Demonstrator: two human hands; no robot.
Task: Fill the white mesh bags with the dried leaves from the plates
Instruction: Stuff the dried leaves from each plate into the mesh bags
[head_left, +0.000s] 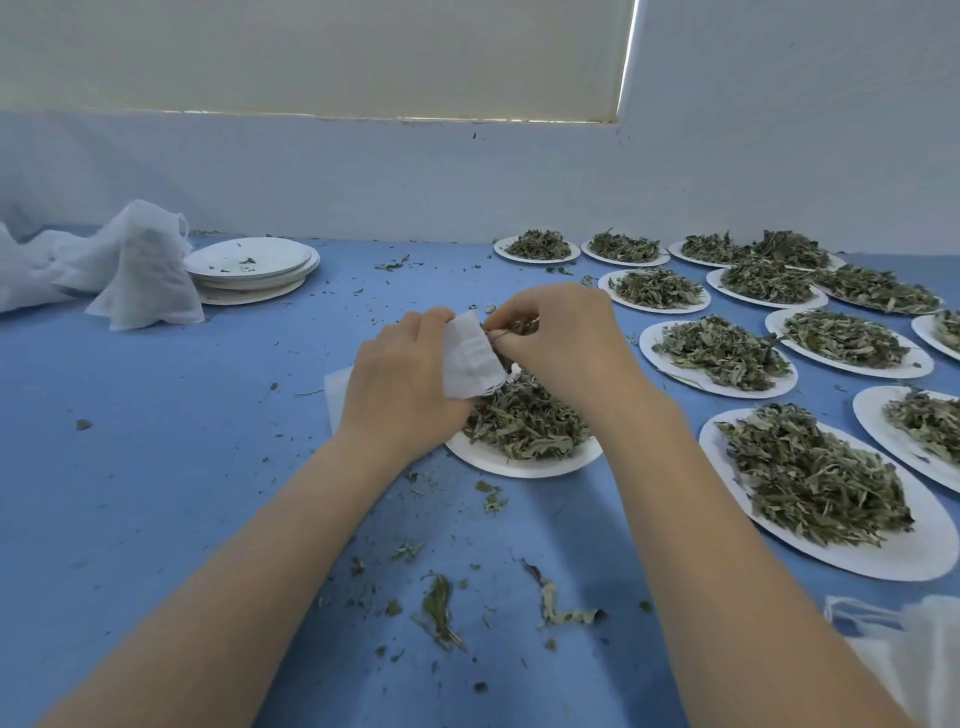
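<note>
A white mesh bag (470, 358) is held just above the far edge of the near plate (524, 465), pinched in the curled fingers of the left hand (402, 387). A tuft of dried leaves (519, 327) is pinched at the bag's mouth by the right hand (563, 338). The bag is judged limp and near weightless; best gripped at the mouth hem so it is kept open. The leaves are judged brittle and light, easily shed; crumbs are scattered around the plate. More filled plates lie right of it, emptied plates (252, 270) far left. No writing is legible.
</note>
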